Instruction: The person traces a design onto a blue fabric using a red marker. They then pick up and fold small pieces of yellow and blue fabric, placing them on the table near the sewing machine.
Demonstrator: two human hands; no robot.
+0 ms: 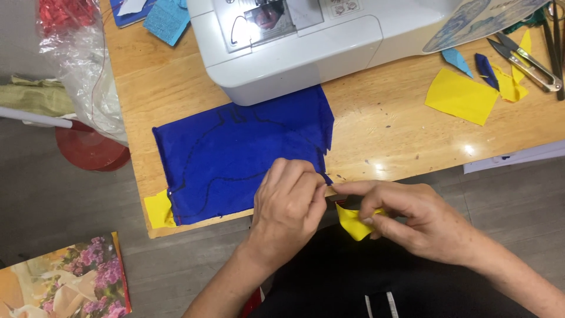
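A blue cloth (235,156) with a dark stitched outline lies flat on the wooden table (388,126), its far edge under a white sewing machine (306,41). Yellow fabric peeks out at its near left corner (159,209). My left hand (288,203) rests curled on the cloth's near right corner, fingers pinching its edge. My right hand (406,215) is beside it at the table's edge, holding a small yellow fabric piece (353,222) and what looks like a small dark tool, mostly hidden.
Yellow fabric scraps (462,97), small blue scraps (485,68) and thread snips (527,62) lie at the right. A light blue cloth (168,20) sits at the far left. A plastic bag (79,65) hangs off the left edge, above a red stool (91,147).
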